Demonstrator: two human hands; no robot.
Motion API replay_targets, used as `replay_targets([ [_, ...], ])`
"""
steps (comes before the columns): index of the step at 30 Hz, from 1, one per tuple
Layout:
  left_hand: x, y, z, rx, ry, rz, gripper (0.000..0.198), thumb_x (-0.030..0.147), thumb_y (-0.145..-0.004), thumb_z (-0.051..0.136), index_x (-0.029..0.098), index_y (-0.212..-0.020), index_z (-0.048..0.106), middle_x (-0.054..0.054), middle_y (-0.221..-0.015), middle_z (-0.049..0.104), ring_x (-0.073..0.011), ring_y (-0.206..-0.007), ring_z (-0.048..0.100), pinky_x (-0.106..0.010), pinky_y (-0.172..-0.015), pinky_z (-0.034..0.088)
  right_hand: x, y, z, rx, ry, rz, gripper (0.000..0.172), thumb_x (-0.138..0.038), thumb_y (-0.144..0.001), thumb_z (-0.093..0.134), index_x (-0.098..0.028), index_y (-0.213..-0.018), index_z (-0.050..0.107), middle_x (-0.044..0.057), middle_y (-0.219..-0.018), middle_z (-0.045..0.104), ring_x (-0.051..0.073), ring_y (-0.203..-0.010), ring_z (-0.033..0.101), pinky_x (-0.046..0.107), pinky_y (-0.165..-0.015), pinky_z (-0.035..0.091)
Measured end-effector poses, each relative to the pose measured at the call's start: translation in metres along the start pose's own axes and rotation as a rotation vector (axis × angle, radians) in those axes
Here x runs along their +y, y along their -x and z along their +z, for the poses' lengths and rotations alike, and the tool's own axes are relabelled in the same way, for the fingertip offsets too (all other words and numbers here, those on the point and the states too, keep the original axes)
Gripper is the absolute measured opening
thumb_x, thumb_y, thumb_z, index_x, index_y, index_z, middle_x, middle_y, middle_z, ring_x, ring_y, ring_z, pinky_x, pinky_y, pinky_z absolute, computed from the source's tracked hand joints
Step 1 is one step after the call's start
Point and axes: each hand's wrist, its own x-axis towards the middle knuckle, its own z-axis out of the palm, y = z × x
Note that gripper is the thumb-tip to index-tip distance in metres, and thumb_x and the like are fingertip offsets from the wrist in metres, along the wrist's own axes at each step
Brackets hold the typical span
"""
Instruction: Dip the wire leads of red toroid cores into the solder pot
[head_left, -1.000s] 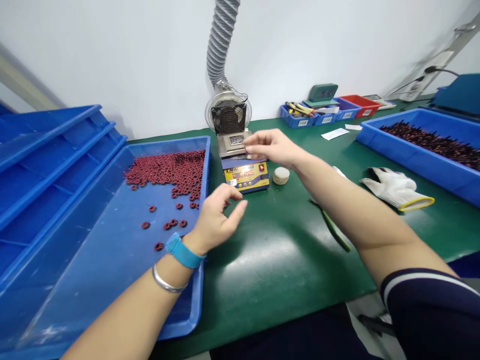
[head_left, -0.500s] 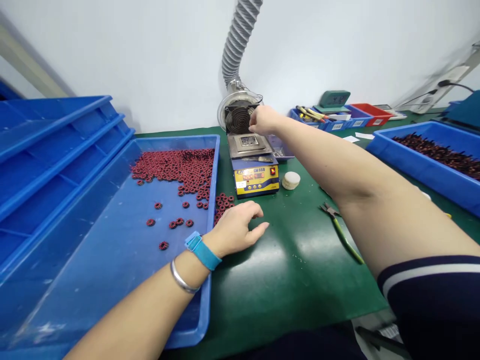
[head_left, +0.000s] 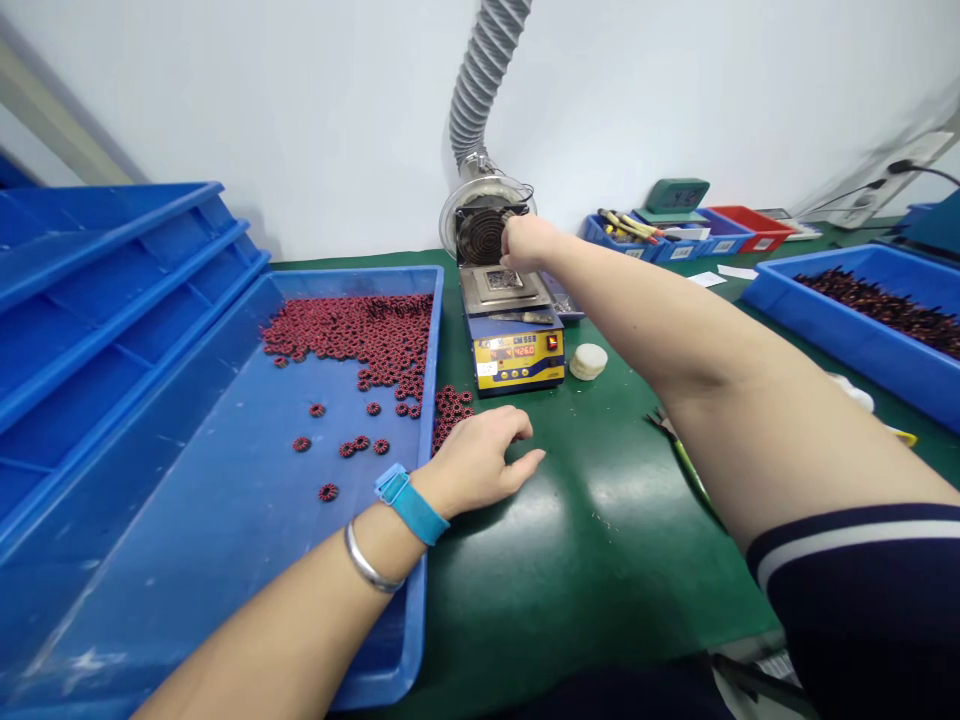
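Observation:
My left hand hovers over the green table at the right rim of a large blue tray, its fingers apart and nothing in them. Beside it lies a small pile of red-and-black ring parts. My right hand is raised above the solder pot, in front of the round dark extractor grille. Its fingers are pinched together; what they hold is too small to make out. Many more ring parts fill the tray's far end.
Stacked blue trays stand at the left. A white round pad sits beside the pot, and green-handled pliers lie partly under my right arm. Farther right is a blue bin of dark parts.
The view has shifted slightly. My right hand stays above the pot with its fingers still pinched, and my left hand keeps its open pose. The pot's display digits differ.

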Motion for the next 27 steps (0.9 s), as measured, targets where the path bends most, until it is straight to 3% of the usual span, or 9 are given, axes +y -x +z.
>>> replay_targets([
  [8, 0.0, -0.001, 0.0, -0.003, 0.006, 0.0, 0.013, 0.031, -0.083, 0.057, 0.019, -0.08, 0.054, -0.006, -0.083, 0.065, -0.0199, -0.076, 0.06, -0.034, -0.07, 0.049, 0.001, 0.002, -0.001, -0.003, 0.0, 0.026, 0.04, -0.013, -0.071, 0.071, -0.002, -0.11, 0.064, 0.022, -0.108, 0.067, 0.034, -0.104, 0.064, 0.044, -0.091, 0.051],
  [11, 0.0, -0.001, -0.001, 0.015, 0.008, 0.003, 0.013, 0.031, -0.082, 0.057, 0.019, -0.08, 0.054, -0.005, -0.081, 0.064, -0.019, -0.074, 0.059, -0.033, -0.07, 0.049, 0.002, 0.006, -0.01, 0.031, -0.095, 0.029, 0.026, -0.012, -0.073, 0.07, -0.003, -0.097, 0.069, 0.018, -0.099, 0.069, 0.031, -0.101, 0.065, 0.042, -0.091, 0.051],
  [14, 0.0, 0.0, -0.001, 0.026, 0.025, -0.007, 0.013, 0.03, -0.082, 0.058, 0.019, -0.08, 0.054, -0.006, -0.081, 0.065, -0.0192, -0.074, 0.059, -0.034, -0.07, 0.049, 0.003, 0.019, -0.02, 0.094, -0.348, 0.042, 0.011, -0.014, -0.076, 0.069, -0.007, -0.083, 0.071, 0.012, -0.08, 0.069, 0.024, -0.087, 0.067, 0.039, -0.085, 0.053],
  [17, 0.001, -0.001, -0.001, 0.045, 0.059, -0.009, 0.012, 0.03, -0.081, 0.059, 0.019, -0.079, 0.055, -0.006, -0.081, 0.066, -0.0188, -0.074, 0.06, -0.033, -0.07, 0.05, 0.002, 0.044, -0.028, 0.063, -0.752, 0.112, 0.008, -0.02, -0.077, 0.071, -0.012, -0.078, 0.071, 0.006, -0.068, 0.066, 0.016, -0.067, 0.062, 0.034, -0.071, 0.054],
  [22, 0.003, -0.003, -0.002, 0.149, 0.168, -0.003, 0.009, 0.026, -0.08, 0.06, 0.018, -0.077, 0.056, -0.004, -0.077, 0.065, -0.016, -0.071, 0.059, -0.031, -0.067, 0.049, -0.007, 0.113, -0.028, -0.137, -1.349, 0.146, 0.019, -0.028, -0.069, 0.081, -0.014, -0.073, 0.069, 0.001, -0.064, 0.064, 0.005, -0.05, 0.05, 0.021, -0.052, 0.047],
  [27, 0.007, -0.004, -0.005, 0.274, 0.424, -0.137, 0.012, 0.028, -0.079, 0.061, 0.016, -0.081, 0.058, -0.003, -0.075, 0.065, -0.0133, -0.066, 0.06, -0.026, -0.061, 0.048, -0.02, 0.176, -0.018, -0.199, -1.621, 0.185, 0.035, -0.031, -0.053, 0.089, -0.016, -0.078, 0.071, -0.001, -0.071, 0.068, 0.005, -0.058, 0.059, 0.018, -0.057, 0.05],
])
